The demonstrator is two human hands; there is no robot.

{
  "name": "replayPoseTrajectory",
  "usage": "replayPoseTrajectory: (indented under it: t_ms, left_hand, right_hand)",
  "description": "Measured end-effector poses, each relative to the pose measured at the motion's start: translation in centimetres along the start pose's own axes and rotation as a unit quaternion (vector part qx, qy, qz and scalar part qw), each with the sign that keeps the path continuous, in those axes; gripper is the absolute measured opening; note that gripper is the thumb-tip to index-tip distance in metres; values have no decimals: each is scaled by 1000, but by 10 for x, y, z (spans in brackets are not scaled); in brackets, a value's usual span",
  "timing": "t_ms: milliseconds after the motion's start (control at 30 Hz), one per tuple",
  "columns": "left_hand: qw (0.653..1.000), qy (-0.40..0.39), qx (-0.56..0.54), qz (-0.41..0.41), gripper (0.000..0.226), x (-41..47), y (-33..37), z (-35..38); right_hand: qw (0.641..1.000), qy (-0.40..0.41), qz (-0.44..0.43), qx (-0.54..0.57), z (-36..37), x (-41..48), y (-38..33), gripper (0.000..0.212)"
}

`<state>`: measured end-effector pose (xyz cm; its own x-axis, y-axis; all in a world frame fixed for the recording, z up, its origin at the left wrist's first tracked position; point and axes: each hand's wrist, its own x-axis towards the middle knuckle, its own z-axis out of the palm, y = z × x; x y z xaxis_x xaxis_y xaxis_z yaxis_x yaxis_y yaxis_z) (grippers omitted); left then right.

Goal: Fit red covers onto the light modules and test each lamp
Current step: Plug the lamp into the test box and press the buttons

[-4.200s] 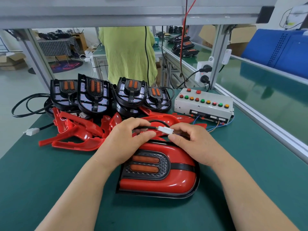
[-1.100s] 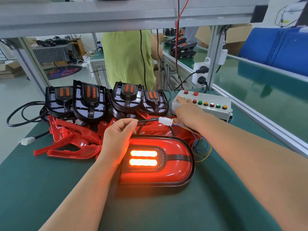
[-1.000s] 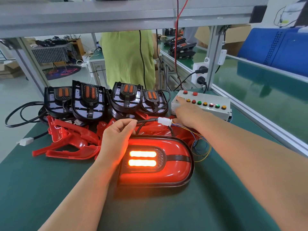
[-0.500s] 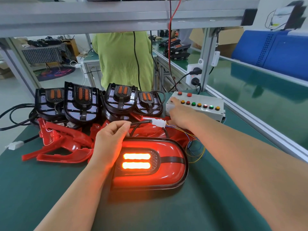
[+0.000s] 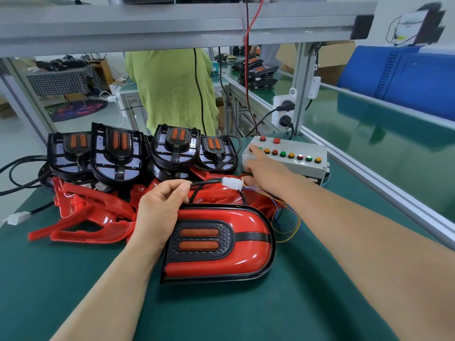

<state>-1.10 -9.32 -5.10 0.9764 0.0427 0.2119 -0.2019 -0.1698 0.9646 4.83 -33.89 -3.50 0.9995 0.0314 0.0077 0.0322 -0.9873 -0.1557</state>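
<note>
A lamp with its red cover fitted (image 5: 219, 244) lies on the green mat in front of me, its two orange strips dark. My left hand (image 5: 160, 210) rests on the lamp's left end and pinches its black cable (image 5: 204, 183), which runs to a white connector (image 5: 232, 184) joined to coloured wires. My right hand (image 5: 263, 168) reaches to the grey test box (image 5: 295, 166), one finger on a button at the left of its button row. Several bare black light modules (image 5: 118, 153) lean at the back. Loose red covers (image 5: 86, 217) are piled in front of them.
A person in a yellow-green top (image 5: 172, 89) stands beyond the bench. An aluminium rail (image 5: 384, 193) runs along the right side, with a socket block (image 5: 283, 112) on a post. Black cables (image 5: 22, 168) loop at the left. A grey shelf beam (image 5: 172, 23) crosses overhead.
The lamp's two strips were glowing bright half a second ago and are dark now. My right hand stays at the test box and my left hand keeps hold of the cable.
</note>
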Motion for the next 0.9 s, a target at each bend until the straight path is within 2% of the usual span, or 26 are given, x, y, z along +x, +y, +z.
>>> replayPoseTrajectory:
  t_ms: [200,333,500,700,900]
  left_hand:
    - [1000,-4,-8,-12,16,1,-3,0]
    - [1000,-5,-10,-15,15,1,-3,0]
    - [1000,-3,-15,-12,16,1,-3,0]
    - [1000,-2,-18,-23,16,0,-2,1]
    - [999,-4,-25,-30,16,-1,0,0]
  right_hand:
    - [996,90,-13,16,-3,-11,-3,47]
    - [993,121,-10,-1,-2,-17,-3,44]
    - [987,146,44,-53,0,-22,1,52]
    - [986,119,115,-32,9,-20,11,72]
    - [984,107,135,-40,7,-15,13,73]
